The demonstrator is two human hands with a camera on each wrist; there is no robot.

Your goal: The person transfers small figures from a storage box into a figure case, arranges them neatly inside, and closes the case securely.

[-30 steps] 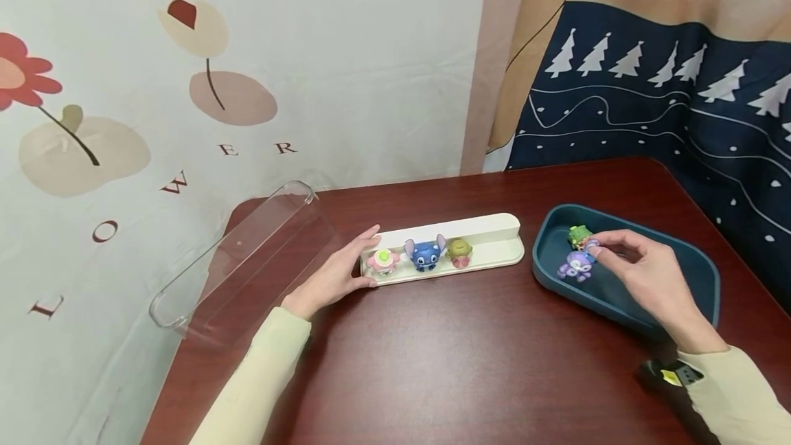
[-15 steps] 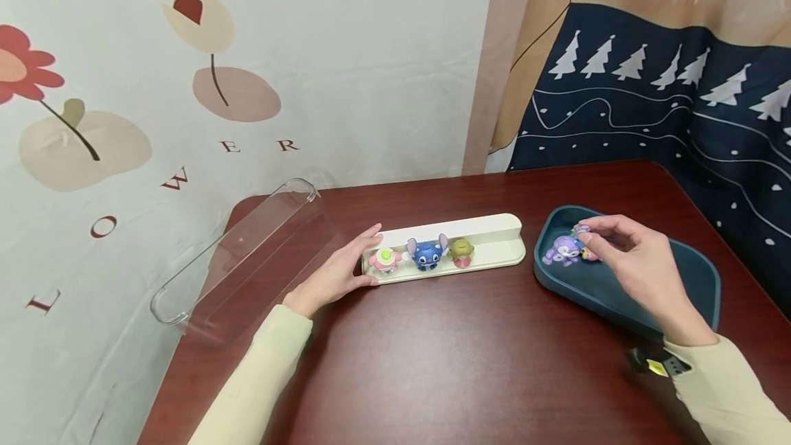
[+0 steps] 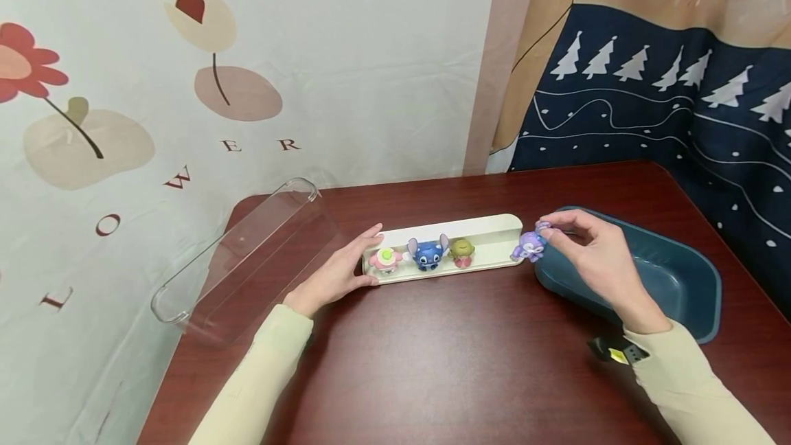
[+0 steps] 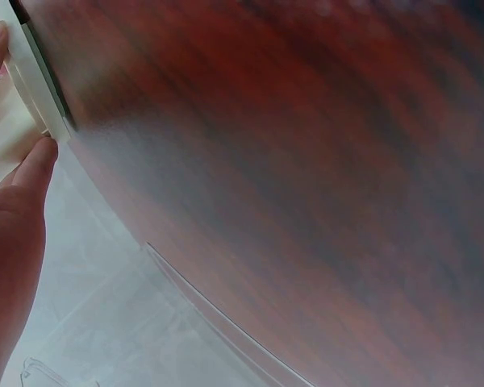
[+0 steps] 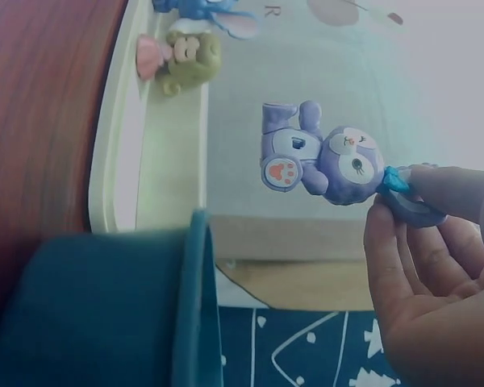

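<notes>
My right hand [image 3: 599, 263] pinches a small purple rabbit figurine [image 3: 529, 246] by its ears, near a blue bow. The figurine overlaps the right end of a narrow white display tray [image 3: 494, 253]; in the right wrist view the rabbit [image 5: 355, 157] hangs beyond the dark blue bin's edge. My left hand [image 3: 330, 273] grips the display tray's left end, thumb at the front corner and fingers at the back. Along the tray sit a pink figurine [image 3: 386, 261], a blue big-eared figurine [image 3: 427, 255] and a green-headed figurine [image 3: 461, 253] in pink.
A dark blue bin [image 3: 673, 287] stands at the right, partly covered by my right hand and forearm. A clear plastic cover [image 3: 247, 246] leans at the left near the wall. All rest on a reddish-brown table [image 3: 432, 349] against printed hangings [image 3: 371, 67].
My right hand has lifted the purple rabbit figurine out of the blue bin and carried it left to the display tray's right end. The left hand keeps its place.
</notes>
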